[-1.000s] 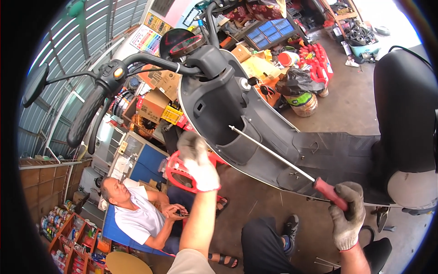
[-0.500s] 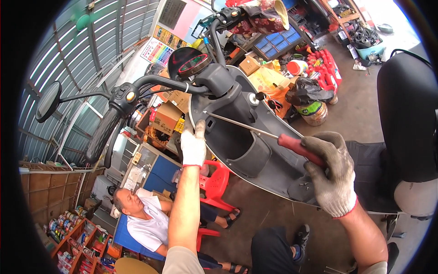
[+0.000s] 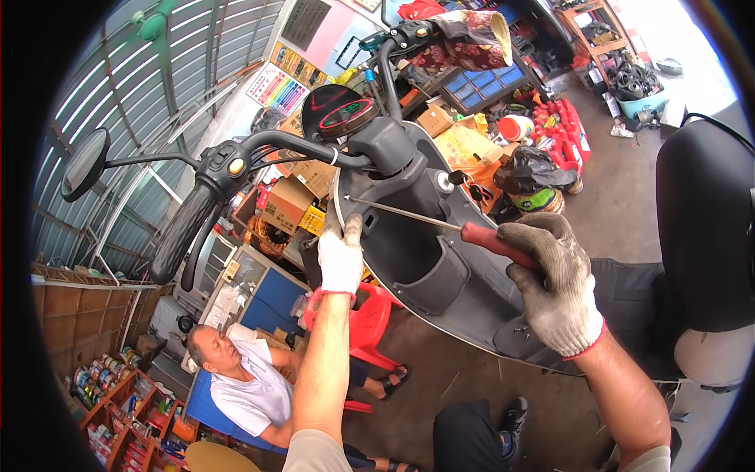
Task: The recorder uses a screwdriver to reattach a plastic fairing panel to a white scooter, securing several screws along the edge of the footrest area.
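Floor point(image 3: 613, 189) beyond scooter point(image 3: 480, 293): tub point(image 3: 646, 105) of parts point(image 3: 631, 79)

Ribbed panelling point(image 3: 189, 63) rises left of a red chair point(image 3: 370, 324) on brown floor point(image 3: 429, 354).

Gloved right hand point(image 3: 554, 287) gripping red-handled screwdriver point(image 3: 487, 238), gloved left hand point(image 3: 340, 259) at scooter panel point(image 3: 440, 279)

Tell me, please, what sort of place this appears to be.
Probably a scooter repair workshop: a dark scooter stands in front, the gloved right hand holds a long red-handled screwdriver at its front panel, and cardboard boxes are heaped beyond it.
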Motion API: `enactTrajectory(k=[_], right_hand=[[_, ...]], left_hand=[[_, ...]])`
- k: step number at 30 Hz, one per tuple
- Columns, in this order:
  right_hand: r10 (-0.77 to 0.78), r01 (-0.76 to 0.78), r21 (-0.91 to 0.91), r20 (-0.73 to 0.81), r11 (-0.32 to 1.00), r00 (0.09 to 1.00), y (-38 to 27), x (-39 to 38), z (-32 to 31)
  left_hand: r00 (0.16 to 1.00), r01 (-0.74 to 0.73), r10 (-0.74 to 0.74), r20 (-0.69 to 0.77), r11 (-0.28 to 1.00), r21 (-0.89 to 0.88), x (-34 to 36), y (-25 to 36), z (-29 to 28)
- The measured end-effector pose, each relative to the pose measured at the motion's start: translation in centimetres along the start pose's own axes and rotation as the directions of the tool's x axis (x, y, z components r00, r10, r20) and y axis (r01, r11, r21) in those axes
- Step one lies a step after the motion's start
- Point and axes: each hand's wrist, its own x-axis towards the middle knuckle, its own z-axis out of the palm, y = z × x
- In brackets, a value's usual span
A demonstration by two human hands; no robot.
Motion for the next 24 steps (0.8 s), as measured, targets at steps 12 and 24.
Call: enactTrajectory(k=[12, 24], right_hand=[[-0.235, 0.266, -0.219, 0.158, 0.939, 0.959, -3.9, 7.4, -3.3], [-0.163, 0.181, -0.039, 0.287, 0.983, 0.944, -5.8, 14.3, -3.8]], left_hand=[[0.998, 0.057, -0.057, -0.016, 0.998, 0.006, -0.3, 1.7, -0.1], [0.984, -0.139, 0.151, -0.097, 0.983, 0.119, 0.4, -1.7, 0.3]])
